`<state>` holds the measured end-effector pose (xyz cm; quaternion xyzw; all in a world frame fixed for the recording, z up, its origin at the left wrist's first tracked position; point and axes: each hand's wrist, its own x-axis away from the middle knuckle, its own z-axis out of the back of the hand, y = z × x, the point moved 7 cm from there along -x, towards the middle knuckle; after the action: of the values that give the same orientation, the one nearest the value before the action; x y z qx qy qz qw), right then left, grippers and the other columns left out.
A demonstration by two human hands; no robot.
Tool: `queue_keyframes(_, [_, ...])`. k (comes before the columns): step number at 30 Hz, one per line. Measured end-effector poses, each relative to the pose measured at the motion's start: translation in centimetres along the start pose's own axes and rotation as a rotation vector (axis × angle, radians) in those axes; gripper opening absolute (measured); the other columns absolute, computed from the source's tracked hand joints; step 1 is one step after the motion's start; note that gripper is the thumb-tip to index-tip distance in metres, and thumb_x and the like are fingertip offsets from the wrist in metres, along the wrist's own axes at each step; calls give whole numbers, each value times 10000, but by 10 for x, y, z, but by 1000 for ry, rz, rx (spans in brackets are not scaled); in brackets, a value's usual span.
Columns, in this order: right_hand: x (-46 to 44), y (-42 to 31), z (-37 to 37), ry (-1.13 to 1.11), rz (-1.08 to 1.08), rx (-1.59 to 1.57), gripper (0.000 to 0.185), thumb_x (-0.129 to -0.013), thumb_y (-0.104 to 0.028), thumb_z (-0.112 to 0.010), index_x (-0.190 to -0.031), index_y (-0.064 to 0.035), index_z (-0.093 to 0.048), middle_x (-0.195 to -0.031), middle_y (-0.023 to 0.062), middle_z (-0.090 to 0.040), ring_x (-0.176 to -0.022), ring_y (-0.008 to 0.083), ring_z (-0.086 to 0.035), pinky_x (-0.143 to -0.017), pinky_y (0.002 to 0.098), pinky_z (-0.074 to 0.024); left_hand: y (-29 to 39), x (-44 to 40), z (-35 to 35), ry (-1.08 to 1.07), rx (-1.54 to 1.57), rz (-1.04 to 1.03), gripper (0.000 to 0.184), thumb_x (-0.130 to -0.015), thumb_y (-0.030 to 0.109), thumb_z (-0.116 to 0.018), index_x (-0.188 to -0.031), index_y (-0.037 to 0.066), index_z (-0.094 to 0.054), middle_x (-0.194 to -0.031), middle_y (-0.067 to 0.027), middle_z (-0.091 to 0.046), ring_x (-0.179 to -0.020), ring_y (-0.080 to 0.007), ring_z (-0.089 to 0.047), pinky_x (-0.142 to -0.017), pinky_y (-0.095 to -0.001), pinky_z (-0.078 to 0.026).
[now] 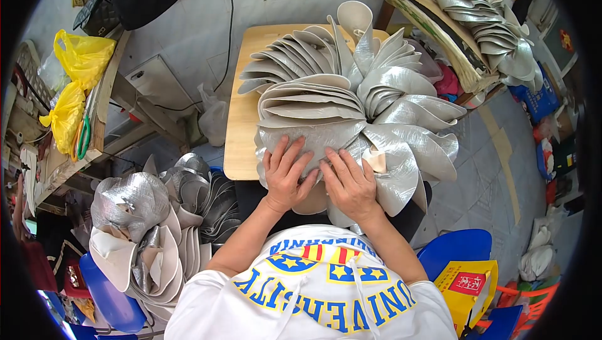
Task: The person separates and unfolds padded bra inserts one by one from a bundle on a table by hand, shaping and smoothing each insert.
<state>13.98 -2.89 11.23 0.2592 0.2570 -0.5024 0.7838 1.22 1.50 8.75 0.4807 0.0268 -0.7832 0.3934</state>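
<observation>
A large heap of silver foil-faced, pale-backed padded pieces (311, 136) with curved edges sits in overlapping stacks on a small wooden table. My left hand (288, 175) lies on the nearest silver piece, its fingers spread apart. Beside it my right hand (350, 184) rests on the same front part of the heap, fingers stretched out. A small cream-coloured flap (376, 160) shows just right of my right thumb. Whatever lies beneath my palms is hidden.
The wooden tabletop (241, 145) shows at the left of the heap. More silver pieces (135, 205) are piled at lower left, and others (461, 10) at upper right. Yellow bags (81, 58) and green-handled scissors (84, 138) are on the left bench. A blue chair (454, 249) stands at right.
</observation>
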Motion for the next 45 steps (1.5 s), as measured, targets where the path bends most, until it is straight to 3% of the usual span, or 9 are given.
queue_keyframes(21, [-2, 0, 3, 18, 7, -20, 279, -767, -170, -660, -1043, -144, -688, -1261, 30, -602, -1122, 200, -562, -933, 379, -351, 1, -1, 1, 7, -5, -5, 329, -762, 268, -712, -1060, 135, -664, -1302, -83, -571, -1309, -303, -403, -1076, -435, -181])
queue_keyframes(27, [-1, 0, 2, 0, 8, 3, 244, -836, -228, -603, -1061, -155, -664, -1269, 19, -598, -1136, 188, -561, -979, 388, -318, 0, 0, 1, 3, -5, -4, 333, -763, 269, -711, -1065, 136, -664, -1304, -81, -570, -1314, -302, -400, -1082, -435, -174])
queue_keyframes(30, [-3, 0, 4, 23, 9, -20, 281, -765, -170, -661, -1043, -148, -686, -1262, 29, -602, -1112, 198, -570, -918, 381, -364, 0, 0, 0, 3, -7, -5, 336, -762, 269, -712, -1067, 136, -664, -1306, -80, -570, -1315, -303, -399, -1085, -437, -170])
queue_keyframes(45, [-2, 0, 3, 13, 9, -26, 295, -760, -179, -664, -1053, -148, -681, -1268, 33, -599, -1114, 205, -569, -915, 386, -365, 0, 0, 0, -2, -1, -4, 321, -770, 270, -704, -1058, 135, -667, -1311, -84, -567, -1319, -305, -394, -1090, -432, -154])
